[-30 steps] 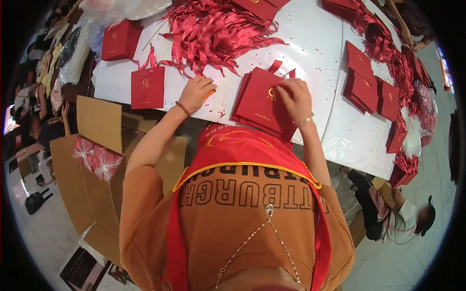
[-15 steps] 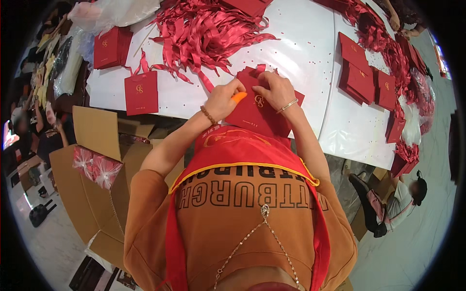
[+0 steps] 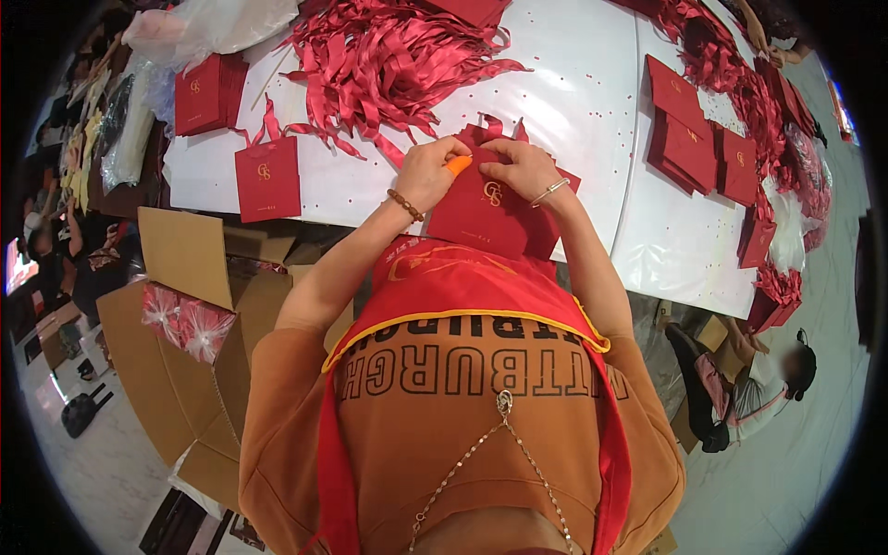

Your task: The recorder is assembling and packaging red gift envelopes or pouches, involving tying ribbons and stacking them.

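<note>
Centre frame, white tabletop [image 3: 573, 102]: red paper bag [image 3: 486, 217] lies flat at near edge. Left hand [image 3: 427, 171], right hand [image 3: 518, 165] fingers pinching ribbon handle [image 3: 490, 129] at bag's top. Advice: keep bag flat, pinch close to holes, pull ribbon evenly.

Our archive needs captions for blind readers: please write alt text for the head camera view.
Seen from above, a person's left hand and right hand pinch the top edge of a red paper bag at the near edge of a white table. A heap of red ribbons lies beyond; an open cardboard box stands at the left.
</note>
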A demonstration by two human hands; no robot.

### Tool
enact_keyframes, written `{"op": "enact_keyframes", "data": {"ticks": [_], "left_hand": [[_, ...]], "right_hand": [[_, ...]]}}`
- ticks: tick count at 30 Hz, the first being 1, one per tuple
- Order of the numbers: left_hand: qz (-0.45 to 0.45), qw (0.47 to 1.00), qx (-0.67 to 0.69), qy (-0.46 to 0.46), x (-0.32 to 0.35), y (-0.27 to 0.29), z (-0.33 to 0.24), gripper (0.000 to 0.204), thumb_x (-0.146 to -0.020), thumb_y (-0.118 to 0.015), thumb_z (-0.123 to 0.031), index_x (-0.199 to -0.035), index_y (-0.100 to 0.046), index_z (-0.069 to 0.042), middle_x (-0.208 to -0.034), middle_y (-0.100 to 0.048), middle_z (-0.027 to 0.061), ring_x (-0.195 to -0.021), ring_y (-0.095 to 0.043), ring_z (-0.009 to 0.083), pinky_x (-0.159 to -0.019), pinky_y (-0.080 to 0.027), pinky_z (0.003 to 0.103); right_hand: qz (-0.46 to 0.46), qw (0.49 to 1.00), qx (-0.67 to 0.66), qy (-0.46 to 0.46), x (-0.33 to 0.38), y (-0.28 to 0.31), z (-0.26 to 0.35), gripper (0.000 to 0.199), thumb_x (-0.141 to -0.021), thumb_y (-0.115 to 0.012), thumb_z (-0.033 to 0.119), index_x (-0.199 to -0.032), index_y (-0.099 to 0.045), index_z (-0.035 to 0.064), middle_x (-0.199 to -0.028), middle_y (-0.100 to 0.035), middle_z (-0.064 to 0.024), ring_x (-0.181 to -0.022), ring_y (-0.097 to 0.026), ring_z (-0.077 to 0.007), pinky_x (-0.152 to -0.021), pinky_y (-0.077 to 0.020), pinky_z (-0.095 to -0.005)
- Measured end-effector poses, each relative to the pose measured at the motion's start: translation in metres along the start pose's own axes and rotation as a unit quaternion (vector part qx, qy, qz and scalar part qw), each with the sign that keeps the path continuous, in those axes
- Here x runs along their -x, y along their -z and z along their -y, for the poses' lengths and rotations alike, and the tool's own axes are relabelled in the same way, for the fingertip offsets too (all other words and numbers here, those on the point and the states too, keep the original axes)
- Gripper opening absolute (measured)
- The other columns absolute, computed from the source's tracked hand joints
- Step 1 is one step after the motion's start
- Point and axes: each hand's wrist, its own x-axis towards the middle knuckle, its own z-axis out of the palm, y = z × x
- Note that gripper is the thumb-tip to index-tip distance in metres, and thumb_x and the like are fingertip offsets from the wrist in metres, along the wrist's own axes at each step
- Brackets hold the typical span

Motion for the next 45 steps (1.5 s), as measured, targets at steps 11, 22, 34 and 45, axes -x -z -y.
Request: {"op": "enact_keyframes", "data": {"ticks": [11, 22, 34, 45], "left_hand": [[-0.004, 0.998, -0.033, -0.056, -0.002, -0.001, -0.01, 0.012, -0.077, -0.056, -0.009, -0.085, -0.06, -0.002, -0.076, -0.062, 0.0154, -0.071, -0.061, 0.0297, -0.063, -0.047, 0.036], [0.004, 0.99, -0.118, -0.073, -0.004, 0.002, -0.015, 0.009, -0.076, -0.057, -0.009, -0.082, -0.058, -0.002, -0.073, -0.062, 0.0134, -0.066, -0.061, 0.0273, -0.058, -0.047, 0.033], [0.075, 0.913, -0.371, -0.155, -0.003, 0.005, -0.04, 0.013, -0.068, -0.054, -0.003, -0.079, -0.05, 0.001, -0.069, -0.058, 0.019, -0.066, -0.059, 0.0343, -0.058, -0.047, 0.041], [0.056, 0.978, -0.181, -0.088, -0.003, 0.008, -0.026, 0.008, -0.071, -0.052, -0.005, -0.079, -0.054, -0.002, -0.068, -0.059, 0.0191, -0.067, -0.058, 0.0359, -0.059, -0.044, 0.044]], "right_hand": [[0.008, 0.999, -0.045, -0.01, 0.001, 0.001, -0.002, 0.04, -0.076, -0.062, 0.026, -0.111, -0.057, 0.0074, -0.094, -0.063, -0.0129, -0.087, -0.06, -0.0219, -0.078, -0.0438, -0.0296], [-0.006, 0.999, 0.003, 0.035, 0.001, -0.004, 0.001, 0.035, -0.074, -0.06, 0.028, -0.106, -0.059, 0.0143, -0.088, -0.063, -0.0118, -0.084, -0.059, -0.0285, -0.073, -0.0454, -0.0374], [-0.028, 0.995, 0.055, 0.074, 0.002, -0.011, 0.013, 0.028, -0.073, -0.06, 0.027, -0.099, -0.061, 0.0147, -0.078, -0.063, -0.0133, -0.075, -0.059, -0.0325, -0.066, -0.0451, -0.0423], [-0.033, 0.997, 0.001, 0.073, 0.01, -0.009, 0.011, 0.031, -0.073, -0.06, 0.026, -0.102, -0.061, 0.015, -0.085, -0.063, -0.0122, -0.08, -0.059, -0.0303, -0.07, -0.0451, -0.0388]]}}
